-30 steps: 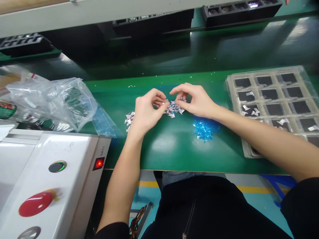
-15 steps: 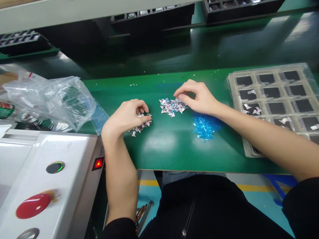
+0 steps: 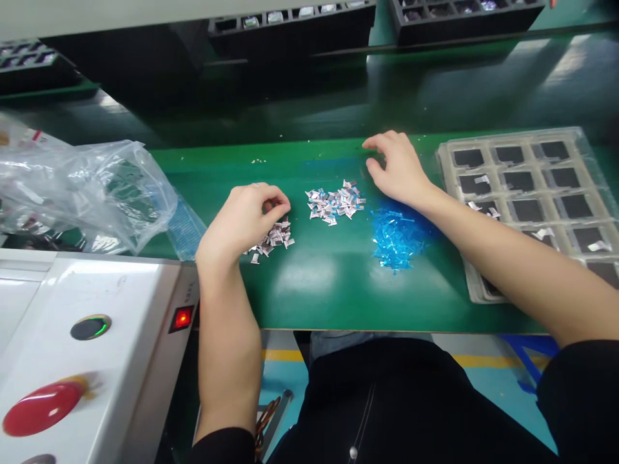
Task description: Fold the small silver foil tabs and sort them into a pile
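My left hand [image 3: 251,216] is over a heap of small silvery pieces [image 3: 276,237] on the green table. Its thumb and forefinger are pinched together, and anything between them is too small to make out. To its right lies a second heap of small pieces [image 3: 333,205], silvery with blue bits among them. My right hand [image 3: 397,169] hovers behind and to the right of that heap, thumb and fingers apart, with nothing visible in it. Nearer to me, below my right wrist, lies a pile of blue film strips [image 3: 397,240].
On the right, a clear plastic tray [image 3: 443,169] has dark squares and a few loose silvery pieces in its compartments. Clear plastic bags [image 3: 104,193] lie at left behind a white machine [image 3: 140,290] with a red button [image 3: 46,407]. Black bins [image 3: 294,35] stand at the back.
My right hand has lifted off the middle heap, moved right and away from me, and opened. My left thumb and forefinger have closed together. The whole view has shifted slightly.
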### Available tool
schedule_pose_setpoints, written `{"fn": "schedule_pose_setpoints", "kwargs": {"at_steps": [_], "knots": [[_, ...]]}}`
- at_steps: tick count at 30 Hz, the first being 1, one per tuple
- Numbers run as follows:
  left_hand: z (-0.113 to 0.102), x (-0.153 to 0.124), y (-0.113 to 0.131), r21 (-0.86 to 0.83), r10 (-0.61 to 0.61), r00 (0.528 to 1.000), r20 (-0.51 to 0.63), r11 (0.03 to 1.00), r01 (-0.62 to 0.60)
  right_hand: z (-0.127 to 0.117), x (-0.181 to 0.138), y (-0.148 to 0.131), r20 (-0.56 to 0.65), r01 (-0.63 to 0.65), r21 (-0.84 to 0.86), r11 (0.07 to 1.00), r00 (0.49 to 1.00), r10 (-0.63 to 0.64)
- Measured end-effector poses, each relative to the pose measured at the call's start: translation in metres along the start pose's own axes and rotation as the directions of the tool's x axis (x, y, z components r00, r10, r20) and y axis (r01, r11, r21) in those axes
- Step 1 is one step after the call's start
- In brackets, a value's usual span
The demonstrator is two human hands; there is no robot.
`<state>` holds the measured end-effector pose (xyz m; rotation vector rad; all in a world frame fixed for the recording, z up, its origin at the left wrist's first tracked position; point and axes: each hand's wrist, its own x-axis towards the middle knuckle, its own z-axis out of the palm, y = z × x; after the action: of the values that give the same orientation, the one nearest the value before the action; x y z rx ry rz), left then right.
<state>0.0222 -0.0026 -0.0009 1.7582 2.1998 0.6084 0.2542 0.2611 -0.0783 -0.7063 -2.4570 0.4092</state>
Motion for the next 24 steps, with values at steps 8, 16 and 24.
{"fn": "schedule_pose_setpoints", "kwargs": {"at_steps": [8,16,24], "knots": [[0.012,0.001,0.010,-0.152,0.051,0.988,-0.147,0.986,-0.073,0.010,0.001,0.001,0.142,0.012,-0.074,0.997,0.990,-0.001],[0.019,0.003,0.015,-0.166,0.103,0.986,-0.128,0.978,-0.124,0.016,0.003,0.006,0.086,0.013,-0.046,0.999,0.996,-0.009],[0.025,0.005,0.017,-0.196,0.120,0.978,-0.171,0.969,-0.153,0.009,0.005,0.000,0.017,0.064,0.037,0.997,0.998,-0.065]]}}
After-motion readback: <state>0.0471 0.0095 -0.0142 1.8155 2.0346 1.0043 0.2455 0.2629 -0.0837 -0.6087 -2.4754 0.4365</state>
